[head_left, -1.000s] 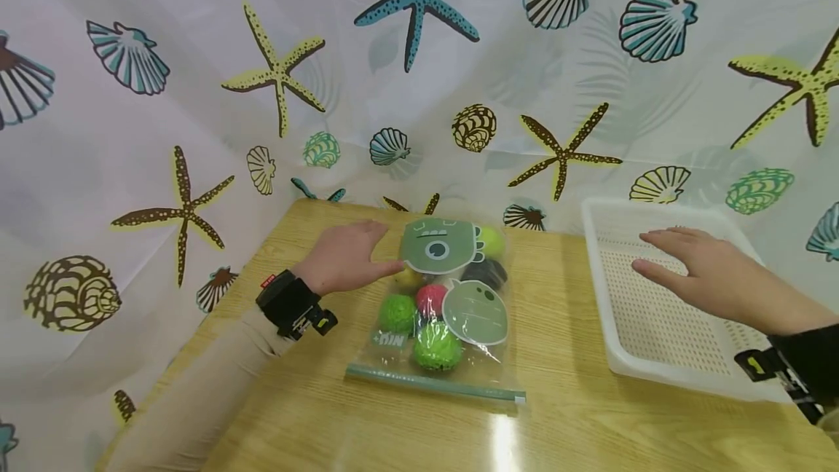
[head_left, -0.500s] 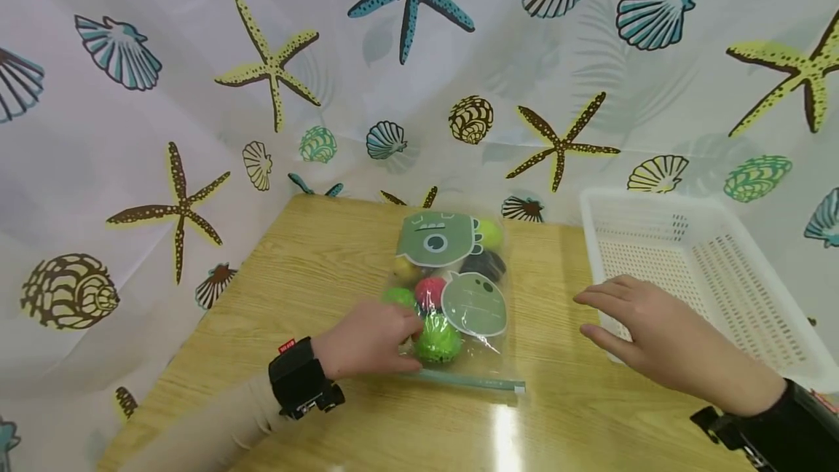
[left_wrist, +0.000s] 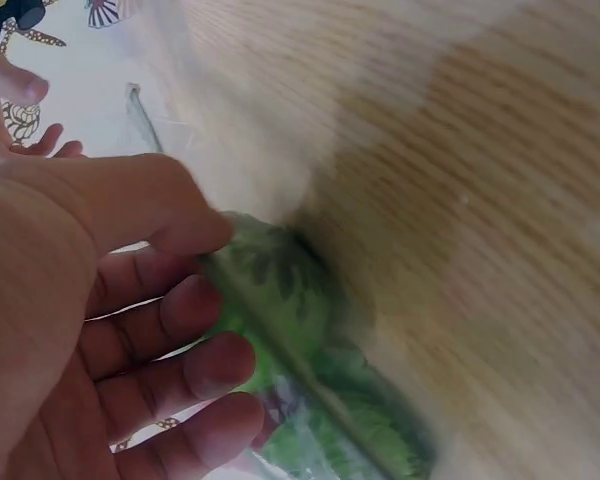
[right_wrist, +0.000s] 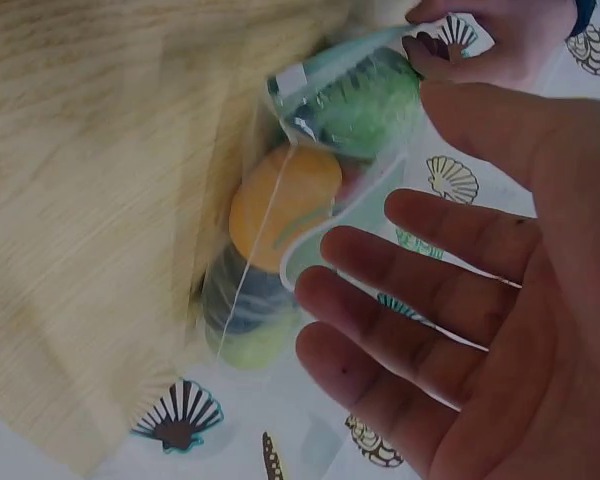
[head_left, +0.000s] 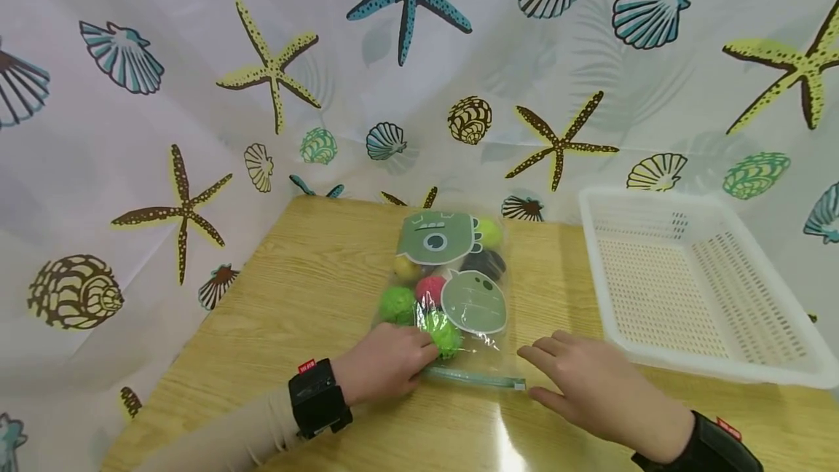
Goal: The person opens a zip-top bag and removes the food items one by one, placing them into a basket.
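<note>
A clear zip bag (head_left: 475, 304) with green monster prints lies on the wooden table, full of balls. Showing through it are green balls (head_left: 397, 304), a pink ball (head_left: 430, 290) and, in the right wrist view, an orange ball (right_wrist: 290, 195). My left hand (head_left: 388, 361) pinches the bag's green zip strip (head_left: 475, 379) near its left end, thumb against fingertips. My right hand (head_left: 593, 384) is open, fingers extended, just right of the strip's white slider (head_left: 520, 384); nothing is in it.
A white perforated plastic basket (head_left: 609, 333) stands at the right of the table (head_left: 314, 268). Behind and to the left hangs a white curtain (head_left: 367, 100) printed with starfish and shells. Both wrists wear black camera straps.
My left hand came down from beside the bag's top to its zip edge and took hold there. From over the basket, my right hand moved left toward the slider end.
</note>
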Motion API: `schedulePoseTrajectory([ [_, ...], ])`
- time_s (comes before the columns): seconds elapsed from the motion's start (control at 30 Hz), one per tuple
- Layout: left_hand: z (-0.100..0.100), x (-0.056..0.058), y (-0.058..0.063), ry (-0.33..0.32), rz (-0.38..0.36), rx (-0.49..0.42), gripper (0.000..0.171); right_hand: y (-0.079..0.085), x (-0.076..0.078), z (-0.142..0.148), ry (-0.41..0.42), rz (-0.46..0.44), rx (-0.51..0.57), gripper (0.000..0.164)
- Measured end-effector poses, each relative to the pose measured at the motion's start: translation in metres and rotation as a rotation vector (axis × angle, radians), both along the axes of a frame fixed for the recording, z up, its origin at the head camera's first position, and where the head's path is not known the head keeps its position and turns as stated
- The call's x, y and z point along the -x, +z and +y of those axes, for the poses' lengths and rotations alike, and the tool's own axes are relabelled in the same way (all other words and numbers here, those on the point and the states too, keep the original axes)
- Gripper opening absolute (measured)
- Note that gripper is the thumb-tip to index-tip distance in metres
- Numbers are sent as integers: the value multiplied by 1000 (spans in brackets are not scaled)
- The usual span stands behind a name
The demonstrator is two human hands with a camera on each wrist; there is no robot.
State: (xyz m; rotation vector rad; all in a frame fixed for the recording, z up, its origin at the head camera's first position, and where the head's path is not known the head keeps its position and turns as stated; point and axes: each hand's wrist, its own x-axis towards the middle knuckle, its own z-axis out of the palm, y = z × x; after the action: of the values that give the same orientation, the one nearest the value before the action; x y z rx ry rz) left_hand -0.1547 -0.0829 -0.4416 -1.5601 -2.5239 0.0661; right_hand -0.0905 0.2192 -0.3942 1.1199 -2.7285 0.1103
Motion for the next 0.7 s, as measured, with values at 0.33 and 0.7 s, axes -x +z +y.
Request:
schedulePoseTrajectory([
  [0.33,-2,0,0,20,-10,-69,7,-18,6,-20,6,6,-68,44],
  [0.7,-8,6,27,43,78,-210,9,-20,14,-26,85,154,102,14],
])
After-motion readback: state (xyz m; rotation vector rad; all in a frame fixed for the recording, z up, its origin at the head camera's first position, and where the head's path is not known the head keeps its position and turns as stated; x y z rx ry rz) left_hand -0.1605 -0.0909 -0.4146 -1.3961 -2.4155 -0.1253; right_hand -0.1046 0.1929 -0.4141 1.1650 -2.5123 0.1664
